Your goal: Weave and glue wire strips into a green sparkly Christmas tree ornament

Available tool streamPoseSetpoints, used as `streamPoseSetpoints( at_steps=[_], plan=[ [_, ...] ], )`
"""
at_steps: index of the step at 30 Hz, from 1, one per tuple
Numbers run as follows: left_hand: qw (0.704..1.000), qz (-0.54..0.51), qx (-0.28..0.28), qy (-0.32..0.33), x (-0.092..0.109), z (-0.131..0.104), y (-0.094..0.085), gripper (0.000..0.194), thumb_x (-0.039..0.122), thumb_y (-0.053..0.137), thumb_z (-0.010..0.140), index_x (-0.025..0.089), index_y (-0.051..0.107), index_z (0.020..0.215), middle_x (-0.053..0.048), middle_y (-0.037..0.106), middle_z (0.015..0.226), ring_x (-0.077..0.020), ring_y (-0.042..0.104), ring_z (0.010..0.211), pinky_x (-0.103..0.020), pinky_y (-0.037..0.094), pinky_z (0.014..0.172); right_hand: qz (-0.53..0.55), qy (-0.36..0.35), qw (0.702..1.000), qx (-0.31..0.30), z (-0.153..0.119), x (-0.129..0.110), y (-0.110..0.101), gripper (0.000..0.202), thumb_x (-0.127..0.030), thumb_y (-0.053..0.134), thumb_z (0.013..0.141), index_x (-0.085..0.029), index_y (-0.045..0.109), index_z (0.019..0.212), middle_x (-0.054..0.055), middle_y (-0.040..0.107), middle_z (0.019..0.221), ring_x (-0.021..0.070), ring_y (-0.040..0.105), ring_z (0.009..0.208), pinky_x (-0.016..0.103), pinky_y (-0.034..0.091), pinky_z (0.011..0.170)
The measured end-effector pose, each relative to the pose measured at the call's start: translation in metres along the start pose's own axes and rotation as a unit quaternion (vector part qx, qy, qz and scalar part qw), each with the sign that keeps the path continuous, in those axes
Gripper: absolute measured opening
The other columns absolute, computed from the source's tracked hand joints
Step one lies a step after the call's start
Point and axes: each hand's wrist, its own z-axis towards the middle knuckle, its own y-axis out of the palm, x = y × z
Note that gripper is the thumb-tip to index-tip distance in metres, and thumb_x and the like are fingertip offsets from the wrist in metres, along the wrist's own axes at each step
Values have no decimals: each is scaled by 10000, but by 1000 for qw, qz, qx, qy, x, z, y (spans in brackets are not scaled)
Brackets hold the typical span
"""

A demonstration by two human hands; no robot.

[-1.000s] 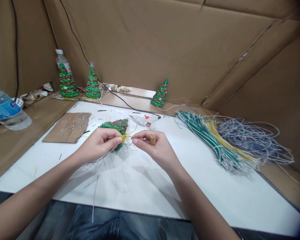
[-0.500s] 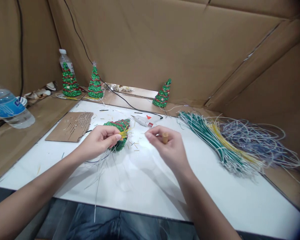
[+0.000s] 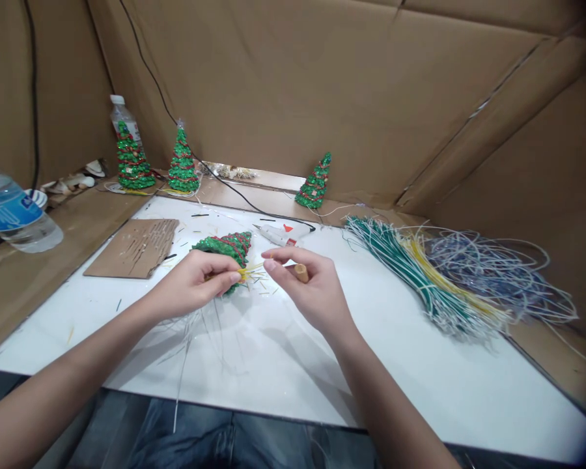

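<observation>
My left hand (image 3: 202, 281) pinches a bundle of thin yellow strands (image 3: 249, 273) at the front of a green tree (image 3: 229, 246) with red trim, which lies tilted on the white board. Thin white wires (image 3: 180, 378) hang below that hand. Just right of the bundle, my right hand (image 3: 310, 280) has its thumb and forefinger closed at the end of a yellow strand. A short tan stick (image 3: 301, 272) is also tucked in its fingers. My left fingers hide part of the tree.
A glue gun (image 3: 284, 234) lies behind my right hand. Scored cardboard (image 3: 133, 249) is at the left, a water bottle (image 3: 17, 212) farther left. Green wires (image 3: 395, 260), yellow wires (image 3: 437, 277) and tangled wire (image 3: 488, 270) lie right. Three small trees, one here (image 3: 183, 163), stand behind.
My right hand has moved left, close to the yellow strands, and now meets the end of one. The view has shifted slightly; my left hand still pinches the bundle.
</observation>
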Motion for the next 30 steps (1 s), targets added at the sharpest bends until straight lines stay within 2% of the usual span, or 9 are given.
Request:
streamPoseSetpoints(
  at_steps=[3,6,11,16,18,21,23,27,30],
  plan=[
    [1000,11,-9,0,1,0,0,243,268,470,870,138,556,684,32,440,567,-90,389,538,-216,292,495,-1,-46,999,16,-1,1,2,154,-255,627,806,-156,677,700,-1,609,657,104,518,606,241,400,575],
    [1000,4,-11,3,2,1,1,241,262,469,869,137,558,683,29,445,569,-93,394,541,-217,292,496,15,-50,997,52,-1,3,2,149,-233,635,800,-157,682,681,-2,606,645,112,523,615,258,400,589],
    [1000,-24,2,4,3,1,3,259,280,473,874,137,550,672,25,438,570,-95,390,545,-221,293,499,66,-21,993,100,-4,5,8,129,-258,658,784,-169,705,703,-19,541,615,86,426,539,255,356,533],
    [1000,-27,5,8,7,1,4,261,260,474,866,137,534,644,26,421,562,-91,369,539,-221,274,493,109,7,985,132,-6,6,10,167,-316,671,773,-164,702,712,2,572,687,52,308,469,234,239,433],
    [999,-31,6,8,7,1,3,261,256,477,861,139,528,634,26,418,557,-89,364,534,-219,269,488,142,20,975,169,-3,7,5,179,-334,684,756,-158,690,719,-9,536,641,44,268,449,230,185,412],
    [999,-43,14,3,5,0,1,253,259,479,860,138,538,646,25,428,556,-89,375,529,-213,280,485,175,35,957,227,1,8,-3,183,-333,698,737,-152,670,735,-54,389,514,46,223,433,232,134,411],
    [999,-42,21,1,3,-1,1,258,266,477,863,136,545,650,25,429,556,-90,380,528,-211,287,487,165,47,963,207,1,7,-5,198,-345,688,750,-150,658,735,-59,356,508,51,238,436,233,142,414],
    [1000,-18,19,5,2,-1,1,262,280,480,866,131,574,672,22,438,559,-93,386,527,-210,292,482,95,51,989,104,-2,0,4,234,-371,688,753,-155,612,706,-43,404,560,51,287,455,225,174,411],
    [1000,-9,13,4,1,-2,1,256,286,482,869,126,599,706,21,451,559,-95,397,526,-208,301,478,69,37,995,62,-4,-3,9,218,-342,674,768,-162,579,694,-49,408,561,46,278,455,218,183,413]
  ],
)
